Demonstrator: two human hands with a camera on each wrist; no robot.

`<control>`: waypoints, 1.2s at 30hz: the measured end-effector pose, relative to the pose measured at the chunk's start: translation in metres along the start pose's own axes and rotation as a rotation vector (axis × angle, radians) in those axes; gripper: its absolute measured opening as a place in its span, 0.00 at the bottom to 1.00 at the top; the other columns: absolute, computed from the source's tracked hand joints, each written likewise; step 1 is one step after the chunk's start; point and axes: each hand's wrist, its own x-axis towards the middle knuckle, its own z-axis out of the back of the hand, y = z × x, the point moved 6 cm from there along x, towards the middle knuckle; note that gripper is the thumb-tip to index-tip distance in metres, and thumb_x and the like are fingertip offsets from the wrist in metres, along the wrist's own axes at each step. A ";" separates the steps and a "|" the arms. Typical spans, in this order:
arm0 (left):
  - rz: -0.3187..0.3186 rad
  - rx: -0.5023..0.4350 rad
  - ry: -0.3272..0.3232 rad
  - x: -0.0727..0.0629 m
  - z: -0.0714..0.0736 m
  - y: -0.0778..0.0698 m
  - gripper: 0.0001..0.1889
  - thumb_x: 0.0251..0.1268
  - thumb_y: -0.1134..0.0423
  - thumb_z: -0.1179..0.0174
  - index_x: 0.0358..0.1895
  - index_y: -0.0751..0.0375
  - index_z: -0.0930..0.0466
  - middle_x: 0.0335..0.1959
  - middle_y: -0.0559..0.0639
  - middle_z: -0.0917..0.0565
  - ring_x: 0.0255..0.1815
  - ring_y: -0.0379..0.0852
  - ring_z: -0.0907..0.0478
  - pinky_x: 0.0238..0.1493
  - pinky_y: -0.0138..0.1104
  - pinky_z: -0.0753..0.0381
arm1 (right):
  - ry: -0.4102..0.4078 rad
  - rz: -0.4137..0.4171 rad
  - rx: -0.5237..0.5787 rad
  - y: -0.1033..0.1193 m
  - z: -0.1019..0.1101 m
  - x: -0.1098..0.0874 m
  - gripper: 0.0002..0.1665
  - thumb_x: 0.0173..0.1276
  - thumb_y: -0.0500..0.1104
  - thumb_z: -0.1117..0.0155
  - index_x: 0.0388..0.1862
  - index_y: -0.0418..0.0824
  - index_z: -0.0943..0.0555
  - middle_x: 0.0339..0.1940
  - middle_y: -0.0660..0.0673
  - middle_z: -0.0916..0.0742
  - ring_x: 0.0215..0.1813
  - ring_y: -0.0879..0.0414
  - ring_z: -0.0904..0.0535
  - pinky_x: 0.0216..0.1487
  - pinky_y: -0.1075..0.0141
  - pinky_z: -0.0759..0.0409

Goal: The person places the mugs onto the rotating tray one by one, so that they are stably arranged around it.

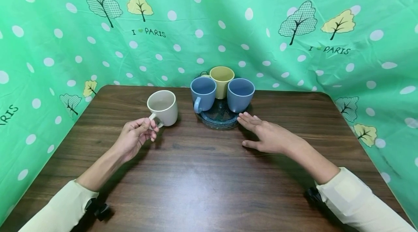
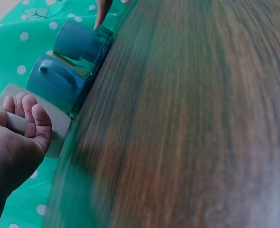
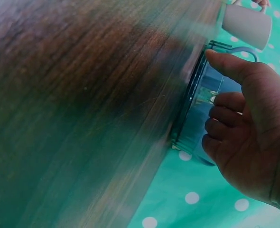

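At the left, my left hand (image 1: 139, 134) pinches the handle of a cream mug (image 1: 167, 110) between thumb and fingers. The mug is upright, at or just over the table; I cannot tell if its base touches. To its right stands a round clear glass tray (image 1: 218, 125). On that tray sit a blue mug (image 1: 206, 94) with its handle towards me, a yellow mug (image 1: 222, 81) at the back, and a second blue mug (image 1: 241, 96) at the right. My right hand (image 1: 266, 135) has its fingers extended, fingertips at the tray's right front rim.
A brown wood-grain table (image 1: 196, 181) lies under everything. Behind and beside it hangs a green cloth (image 1: 202, 17) with white dots and printed trees. A dark strap device (image 1: 99, 210) sits at the left cuff, another dark device (image 1: 314, 196) at the right.
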 end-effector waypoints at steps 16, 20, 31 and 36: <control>-0.017 -0.020 0.108 -0.005 -0.008 -0.001 0.17 0.95 0.58 0.49 0.42 0.57 0.14 0.39 0.45 0.13 0.41 0.39 0.16 0.42 0.28 0.13 | 0.005 -0.016 -0.005 0.002 -0.001 0.001 0.49 0.85 0.55 0.30 0.93 0.39 0.38 0.94 0.34 0.37 0.93 0.29 0.41 0.88 0.31 0.34; -0.031 -0.011 0.127 -0.006 -0.010 -0.002 0.17 0.95 0.57 0.50 0.42 0.58 0.15 0.39 0.45 0.12 0.40 0.39 0.17 0.41 0.28 0.13 | 0.006 -0.012 -0.003 0.003 -0.001 0.001 0.48 0.85 0.54 0.30 0.93 0.38 0.38 0.94 0.34 0.37 0.93 0.29 0.41 0.89 0.31 0.34; -0.063 -0.012 0.201 -0.007 -0.018 -0.005 0.18 0.96 0.59 0.52 0.43 0.58 0.15 0.39 0.45 0.12 0.38 0.39 0.16 0.41 0.28 0.12 | 0.014 -0.015 -0.006 0.005 0.000 0.001 0.48 0.85 0.54 0.30 0.93 0.39 0.38 0.94 0.35 0.37 0.93 0.30 0.42 0.89 0.32 0.34; -0.067 -0.001 0.229 -0.008 -0.023 -0.006 0.18 0.96 0.60 0.53 0.43 0.57 0.15 0.39 0.45 0.12 0.37 0.38 0.16 0.41 0.28 0.13 | 0.017 -0.020 -0.008 0.005 0.000 0.000 0.48 0.85 0.54 0.29 0.93 0.39 0.38 0.94 0.35 0.36 0.93 0.29 0.41 0.88 0.31 0.33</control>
